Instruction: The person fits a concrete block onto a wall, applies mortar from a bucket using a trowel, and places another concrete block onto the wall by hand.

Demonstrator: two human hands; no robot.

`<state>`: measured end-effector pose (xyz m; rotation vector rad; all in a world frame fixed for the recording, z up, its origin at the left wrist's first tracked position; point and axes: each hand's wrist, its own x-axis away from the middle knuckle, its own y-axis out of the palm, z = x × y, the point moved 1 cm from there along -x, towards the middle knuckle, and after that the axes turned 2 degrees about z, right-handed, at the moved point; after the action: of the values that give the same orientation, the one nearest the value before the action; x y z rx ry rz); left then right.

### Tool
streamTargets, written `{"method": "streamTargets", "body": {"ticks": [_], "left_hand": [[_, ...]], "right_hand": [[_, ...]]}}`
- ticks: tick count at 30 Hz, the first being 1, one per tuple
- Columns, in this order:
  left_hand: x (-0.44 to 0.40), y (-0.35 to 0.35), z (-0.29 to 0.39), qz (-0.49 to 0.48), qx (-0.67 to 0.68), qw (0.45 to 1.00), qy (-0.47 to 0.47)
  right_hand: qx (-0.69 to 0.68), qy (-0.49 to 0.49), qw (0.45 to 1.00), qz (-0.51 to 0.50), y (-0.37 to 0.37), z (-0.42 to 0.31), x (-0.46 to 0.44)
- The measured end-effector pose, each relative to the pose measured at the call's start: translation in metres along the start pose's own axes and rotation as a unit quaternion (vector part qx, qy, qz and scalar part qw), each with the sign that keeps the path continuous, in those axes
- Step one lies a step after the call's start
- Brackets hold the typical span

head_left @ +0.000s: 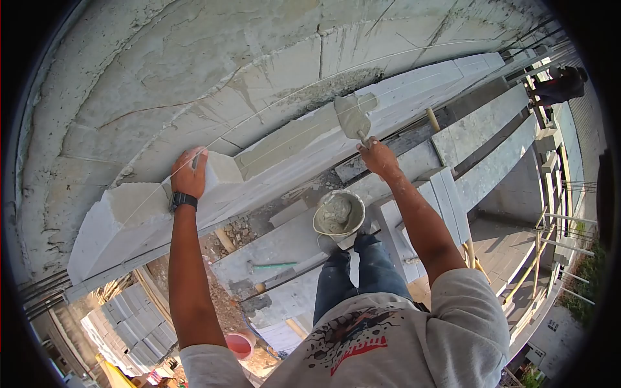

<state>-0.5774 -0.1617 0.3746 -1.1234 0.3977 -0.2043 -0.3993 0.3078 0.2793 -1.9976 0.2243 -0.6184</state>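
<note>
My right hand is closed around the handle of a trowel. The blade is smeared with grey mortar and lies over the top of a row of white blocks. My left hand, with a watch on its wrist, grips the top of a pale block on the same wall. Some of its fingers are hidden behind the block. Grey mortar coats the lower step of wall between my hands. A thin string runs along the blocks, passing by my left hand. A bucket of mortar stands by my legs.
A rough concrete wall rises behind the blocks. Scaffold boards lie underfoot, with gaps beside them showing the ground below. A green rod rests on a board. Stacked blocks and a red bucket are lower down. Another person is at far right.
</note>
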Motion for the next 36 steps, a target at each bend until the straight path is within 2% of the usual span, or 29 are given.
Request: {"method": "streamTargets", "body": {"ticks": [3, 4, 6, 8, 11, 14, 17, 18, 21, 25, 26, 29, 32, 34, 36], "left_hand": [[-0.003, 0.0, 0.0, 0.001, 0.006, 1.0, 0.002], [-0.003, 0.001, 0.0, -0.002, 0.011, 1.0, 0.001], [-0.002, 0.002, -0.001, -0.001, 0.0, 1.0, 0.0], [-0.002, 0.001, 0.001, -0.005, -0.001, 1.0, -0.002], [-0.002, 0.001, 0.003, 0.001, 0.007, 1.0, -0.002], [0.001, 0.0, 0.001, 0.004, 0.0, 1.0, 0.007], [-0.004, -0.003, 0.009, -0.001, 0.008, 1.0, 0.007], [-0.004, -0.003, 0.01, 0.0, 0.012, 1.0, 0.007], [0.0, -0.004, 0.014, -0.006, 0.024, 1.0, -0.001], [-0.004, -0.004, 0.018, -0.002, 0.036, 0.999, -0.009], [-0.004, -0.004, 0.018, 0.002, 0.031, 0.999, -0.01], [-0.002, -0.003, 0.017, -0.008, 0.028, 1.0, -0.009], [-0.004, -0.006, 0.019, -0.004, 0.032, 0.999, -0.001], [-0.004, -0.006, 0.018, -0.002, 0.035, 0.999, -0.003], [-0.002, -0.005, 0.017, -0.005, 0.033, 0.999, -0.012]], "right_hand": [[-0.125, -0.07, 0.99, -0.014, 0.015, 0.065, -0.033], [0.045, -0.271, 0.951, 0.139, 0.051, 0.107, -0.049], [-0.006, -0.253, 0.959, 0.129, 0.087, 0.129, -0.048], [0.014, -0.318, 0.919, 0.233, 0.089, 0.129, -0.01], [0.02, -0.273, 0.953, 0.132, 0.087, 0.151, 0.04], [0.073, -0.144, 0.982, 0.099, 0.069, 0.147, 0.064], [-0.117, 0.045, 0.975, 0.181, 0.021, 0.09, 0.057], [-0.061, -0.016, 0.946, 0.318, 0.029, 0.086, 0.042], [-0.066, 0.0, 0.927, 0.369, 0.042, 0.079, -0.017], [-0.074, 0.054, 0.95, 0.299, 0.094, 0.087, -0.08], [-0.067, 0.063, 0.947, 0.309, 0.111, 0.089, -0.084], [-0.036, 0.047, 0.953, 0.296, 0.131, 0.109, -0.049], [-0.041, 0.094, 0.973, 0.209, 0.133, 0.147, 0.02], [-0.068, 0.084, 0.977, 0.186, 0.115, 0.156, 0.063], [-0.182, 0.082, 0.965, 0.17, 0.091, 0.157, 0.072]]}}
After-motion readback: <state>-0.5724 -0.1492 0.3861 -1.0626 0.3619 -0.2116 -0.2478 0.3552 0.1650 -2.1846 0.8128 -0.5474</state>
